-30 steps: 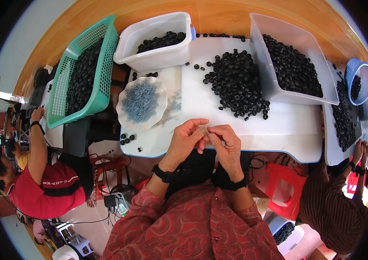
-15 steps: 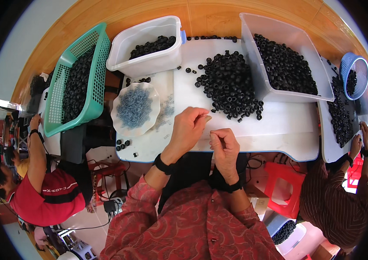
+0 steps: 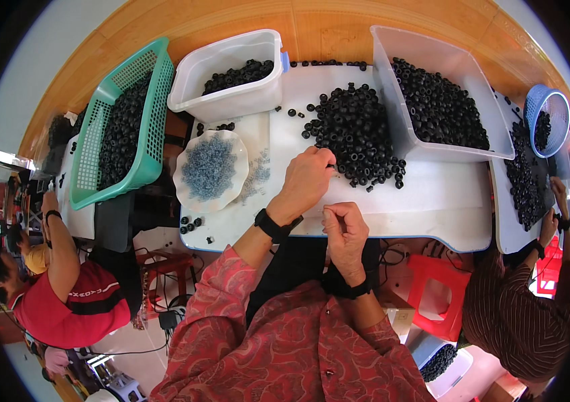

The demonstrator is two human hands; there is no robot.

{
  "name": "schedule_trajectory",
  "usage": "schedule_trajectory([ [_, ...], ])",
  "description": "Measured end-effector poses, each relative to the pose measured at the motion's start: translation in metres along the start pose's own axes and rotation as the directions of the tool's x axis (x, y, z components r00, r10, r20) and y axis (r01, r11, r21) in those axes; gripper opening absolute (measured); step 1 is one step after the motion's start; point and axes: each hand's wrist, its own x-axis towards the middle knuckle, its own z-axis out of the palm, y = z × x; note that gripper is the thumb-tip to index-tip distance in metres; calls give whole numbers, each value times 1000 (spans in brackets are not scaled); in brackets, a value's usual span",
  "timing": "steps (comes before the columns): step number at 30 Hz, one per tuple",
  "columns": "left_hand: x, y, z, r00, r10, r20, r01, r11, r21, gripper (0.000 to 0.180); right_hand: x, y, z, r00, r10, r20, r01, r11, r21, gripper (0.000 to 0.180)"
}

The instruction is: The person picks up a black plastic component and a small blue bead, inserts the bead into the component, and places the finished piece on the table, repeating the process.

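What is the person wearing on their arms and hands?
Both arms wear loose red sleeves with a pale swirly leaf pattern. The left hand is bare, with a black watch-like band on its wrist. The right hand is bare too, with a wider black wristband. No gloves or rings show.

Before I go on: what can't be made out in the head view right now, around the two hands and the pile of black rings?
- Left hand: fingertips at the edge of the black ring pile; its own knuckles hide whether a ring is pinched.
- Right hand: curled closed; the fingers hide any contents.
- Pale blue bits on the scalloped plate: too small to identify.
- Green basket: mesh wall hides its depth.
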Motion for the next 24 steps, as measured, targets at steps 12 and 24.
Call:
schedule_trajectory([
  [12, -48, 6, -41, 923, -322, 210, 369, 592, -716, 21, 0, 0, 0, 1000, 9, 5, -9, 1000, 27, 5],
  [24, -99, -1, -28, 835, -350, 424, 419, -95, -903, 20, 1, -14, 3, 995, 93, -25, -89, 985, 147, 3],
])
